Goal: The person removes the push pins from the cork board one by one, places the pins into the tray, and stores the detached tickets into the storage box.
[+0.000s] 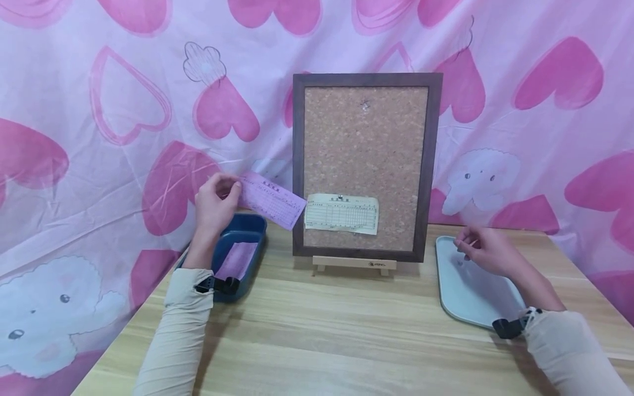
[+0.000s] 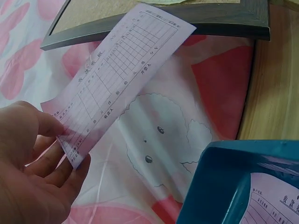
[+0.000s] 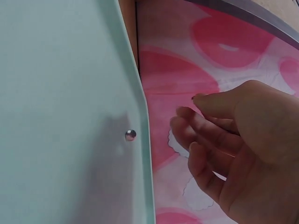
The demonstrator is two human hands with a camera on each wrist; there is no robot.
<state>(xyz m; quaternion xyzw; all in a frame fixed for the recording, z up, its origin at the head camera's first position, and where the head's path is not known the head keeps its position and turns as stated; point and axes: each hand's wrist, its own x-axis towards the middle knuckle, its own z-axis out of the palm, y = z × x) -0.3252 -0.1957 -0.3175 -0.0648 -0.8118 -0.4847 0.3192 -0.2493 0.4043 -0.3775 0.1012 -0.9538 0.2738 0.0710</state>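
Note:
My left hand [image 1: 216, 204] pinches a pink printed receipt slip [image 1: 272, 199] by one end, between thumb and fingers. The slip slants in the air, its far corner overlapping the left frame of the corkboard [image 1: 366, 148]. Over the pale tray [image 1: 458, 308] is my right hand [image 1: 487, 250], thumb and fingertips drawn together. A tiny dark tip, like that of a thumbtack [image 3: 193, 98], shows at its thumb. One silver tack [image 3: 130, 135] lies on the tray near the rim. A pale green receipt slip [image 1: 342, 214] hangs low on the board under a tack [image 1: 340, 197].
Below my left hand, a blue bin [image 1: 255, 225] holds another pink slip [image 1: 238, 261]. The corkboard leans on a small wooden stand [image 1: 354, 264] on the wood-grain table [image 1: 317, 330]. Behind everything hangs a pink heart-patterned curtain [image 1: 267, 55]. Small metal bits [image 1: 365, 104] show near the board's top.

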